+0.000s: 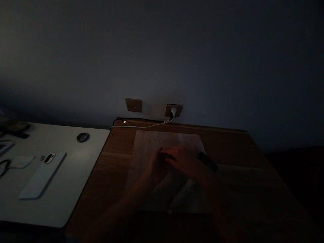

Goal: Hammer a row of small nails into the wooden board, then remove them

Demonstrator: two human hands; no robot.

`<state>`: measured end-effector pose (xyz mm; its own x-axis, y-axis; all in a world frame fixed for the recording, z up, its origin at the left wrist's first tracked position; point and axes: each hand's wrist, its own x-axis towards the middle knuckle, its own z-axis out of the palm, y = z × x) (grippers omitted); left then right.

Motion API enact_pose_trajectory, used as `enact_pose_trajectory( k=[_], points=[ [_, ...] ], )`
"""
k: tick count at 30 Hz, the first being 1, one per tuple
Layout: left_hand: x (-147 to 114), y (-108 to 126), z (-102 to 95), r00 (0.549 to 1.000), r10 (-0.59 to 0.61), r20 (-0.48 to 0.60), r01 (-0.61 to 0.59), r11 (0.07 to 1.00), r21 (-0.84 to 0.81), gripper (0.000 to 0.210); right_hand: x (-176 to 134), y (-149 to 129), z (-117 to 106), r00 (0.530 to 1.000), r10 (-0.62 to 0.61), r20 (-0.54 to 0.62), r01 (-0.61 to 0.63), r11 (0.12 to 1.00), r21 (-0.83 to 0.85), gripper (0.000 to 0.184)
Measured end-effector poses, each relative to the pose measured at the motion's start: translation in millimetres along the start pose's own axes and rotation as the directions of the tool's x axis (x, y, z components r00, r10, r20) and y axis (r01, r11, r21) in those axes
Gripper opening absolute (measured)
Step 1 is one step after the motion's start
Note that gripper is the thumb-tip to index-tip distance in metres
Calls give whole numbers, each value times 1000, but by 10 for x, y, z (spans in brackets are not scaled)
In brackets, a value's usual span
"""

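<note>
Fingers (174,149) are showing half-curled, left hand (159,168) beside right hand (184,160), over a pale sheet (144,143). Darkness is hiding any grip; can't tell!

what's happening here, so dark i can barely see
Someone's left hand and right hand are brought together over a pale sheet on the wooden table. It's too dark to tell what, if anything, is between the fingers. A pale, elongated object lies on the sheet near the right forearm. On the white table to the left lies a phone, away from both hands.
</note>
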<state>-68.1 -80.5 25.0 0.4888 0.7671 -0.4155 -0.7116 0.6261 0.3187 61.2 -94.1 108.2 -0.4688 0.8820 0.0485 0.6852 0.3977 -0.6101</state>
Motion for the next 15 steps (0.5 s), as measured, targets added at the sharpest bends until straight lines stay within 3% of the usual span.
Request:
enact_pose_trajectory(
  k=[2, 4, 9, 15],
  points=[
    [-74, 69, 36, 999, -34, -38, 32, 998, -58, 17, -74, -45, 5, 998, -21, -54, 22, 999, 33, 42],
    [-147, 124, 99, 996, -27, -84, 15, 990, -144, 21, -171, -74, -18, 982, -30, -187, 41, 998, 52, 37],
    [-279, -6, 191, 983, -83, -162, 35, 960, -279, 27, -478, -14, -69, 867, 19, -497, 9, 998, 56, 18],
    [-321, -151, 148, 985, -155, -78, 136, 969, -205, 21, -840, 173, 21, 746, 186, -639, -116, 982, 150, 15]
  ],
)
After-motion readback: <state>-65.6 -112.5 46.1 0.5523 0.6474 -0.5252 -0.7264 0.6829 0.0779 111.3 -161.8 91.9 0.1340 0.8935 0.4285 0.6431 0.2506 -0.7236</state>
